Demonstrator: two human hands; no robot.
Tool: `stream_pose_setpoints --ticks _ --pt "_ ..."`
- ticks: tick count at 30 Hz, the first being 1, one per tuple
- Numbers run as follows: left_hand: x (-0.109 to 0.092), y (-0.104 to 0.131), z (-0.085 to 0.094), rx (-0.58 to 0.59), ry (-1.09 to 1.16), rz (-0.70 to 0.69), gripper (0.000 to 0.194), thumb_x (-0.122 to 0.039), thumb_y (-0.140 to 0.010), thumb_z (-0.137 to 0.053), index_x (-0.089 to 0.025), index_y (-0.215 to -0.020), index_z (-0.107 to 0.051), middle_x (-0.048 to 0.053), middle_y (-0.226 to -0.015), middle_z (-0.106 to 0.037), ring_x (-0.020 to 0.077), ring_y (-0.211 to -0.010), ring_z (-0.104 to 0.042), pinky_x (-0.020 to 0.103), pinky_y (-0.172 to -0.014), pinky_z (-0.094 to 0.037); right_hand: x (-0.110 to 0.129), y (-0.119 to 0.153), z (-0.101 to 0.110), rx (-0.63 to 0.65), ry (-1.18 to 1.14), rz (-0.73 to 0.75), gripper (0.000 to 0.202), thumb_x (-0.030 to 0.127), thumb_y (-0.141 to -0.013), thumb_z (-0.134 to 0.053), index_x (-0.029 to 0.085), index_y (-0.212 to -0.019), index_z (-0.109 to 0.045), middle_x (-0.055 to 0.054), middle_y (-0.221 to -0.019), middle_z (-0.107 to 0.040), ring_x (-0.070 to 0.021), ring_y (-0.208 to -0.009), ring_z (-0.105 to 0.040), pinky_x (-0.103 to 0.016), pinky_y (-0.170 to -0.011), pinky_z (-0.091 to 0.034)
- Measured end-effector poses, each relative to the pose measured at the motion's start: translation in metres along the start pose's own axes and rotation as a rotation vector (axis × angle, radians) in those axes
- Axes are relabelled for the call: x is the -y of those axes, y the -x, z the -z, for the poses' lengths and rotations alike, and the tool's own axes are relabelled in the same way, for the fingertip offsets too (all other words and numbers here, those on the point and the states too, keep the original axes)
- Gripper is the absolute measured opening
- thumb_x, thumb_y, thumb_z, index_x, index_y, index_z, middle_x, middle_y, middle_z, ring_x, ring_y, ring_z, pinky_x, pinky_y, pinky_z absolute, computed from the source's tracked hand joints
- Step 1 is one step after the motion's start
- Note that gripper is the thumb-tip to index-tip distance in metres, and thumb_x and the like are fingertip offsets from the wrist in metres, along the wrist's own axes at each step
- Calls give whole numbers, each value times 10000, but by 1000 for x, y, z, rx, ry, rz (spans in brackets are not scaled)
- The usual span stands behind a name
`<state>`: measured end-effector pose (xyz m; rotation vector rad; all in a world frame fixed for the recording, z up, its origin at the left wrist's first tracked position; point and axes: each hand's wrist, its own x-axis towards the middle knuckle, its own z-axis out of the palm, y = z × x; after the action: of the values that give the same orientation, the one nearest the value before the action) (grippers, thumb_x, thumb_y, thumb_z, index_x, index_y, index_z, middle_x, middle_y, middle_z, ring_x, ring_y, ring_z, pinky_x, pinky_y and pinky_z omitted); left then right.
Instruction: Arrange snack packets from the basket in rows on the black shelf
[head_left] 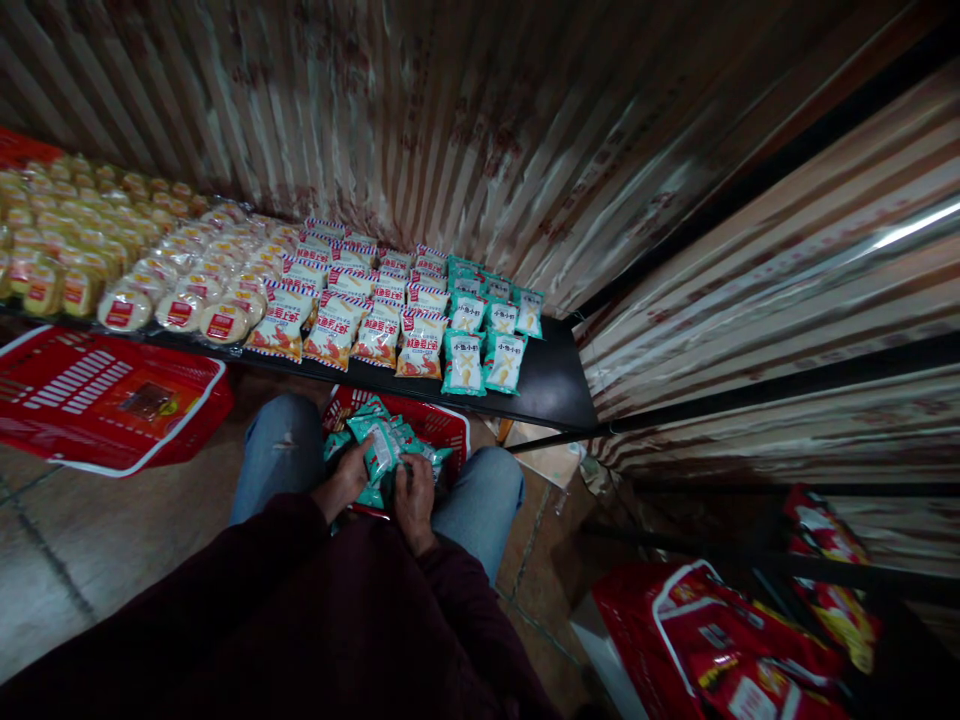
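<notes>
Between my knees stands a red basket (448, 425) holding several teal snack packets. My left hand (350, 475) is closed on the left edge of a teal packet (381, 447) raised over the pile. At the right side of the pile, my right hand (415, 497) has its fingers curled against teal packets; what it grips, if anything, is hidden. Teal packets with white fronts (465, 362) stand in rows on the black shelf (555, 375), beside white and orange packets (328, 328).
Round wrapped cakes (180, 305) and yellow wrapped cakes (41, 285) fill the shelf's left part. Another red basket (112, 395) is on the floor at left. Red packages (720, 640) lie at lower right. Black metal bars (795, 375) and corrugated sheeting (450, 120) bound the shelf.
</notes>
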<state>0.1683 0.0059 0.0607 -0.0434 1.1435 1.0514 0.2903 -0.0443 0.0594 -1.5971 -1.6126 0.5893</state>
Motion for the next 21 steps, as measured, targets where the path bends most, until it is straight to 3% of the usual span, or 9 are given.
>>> stream_pose_setpoints --ticks 7,14,21 --pt "-3 9 -3 114 -18 85 348 -346 -754 -679 -134 -1029 -654 95 -900 -735 275 -842 -695 380 -778 -544 -5 -1 1 -46 17 -33 329 359 -897 -433 179 -1139 -565 -119 -1116 -593 -235 -1080 -522 -431 -953 -413" --pt "-11 16 -5 197 -29 122 373 -381 -769 -646 -132 -1046 -655 103 -912 -732 277 -857 -690 378 -770 -536 2 -2 5 -24 33 31 284 283 -889 -446 186 -1124 -572 -113 -1110 -582 -229 -1078 -515 -424 -954 -415" --pt "-8 22 -5 238 -47 44 375 -352 -725 -685 -149 -1038 -648 78 -902 -729 243 -821 -686 337 -741 -526 3 1 6 12 26 47 259 266 -892 -417 197 -1055 -606 -96 -1037 -605 -221 -1029 -531 -410 -920 -429"
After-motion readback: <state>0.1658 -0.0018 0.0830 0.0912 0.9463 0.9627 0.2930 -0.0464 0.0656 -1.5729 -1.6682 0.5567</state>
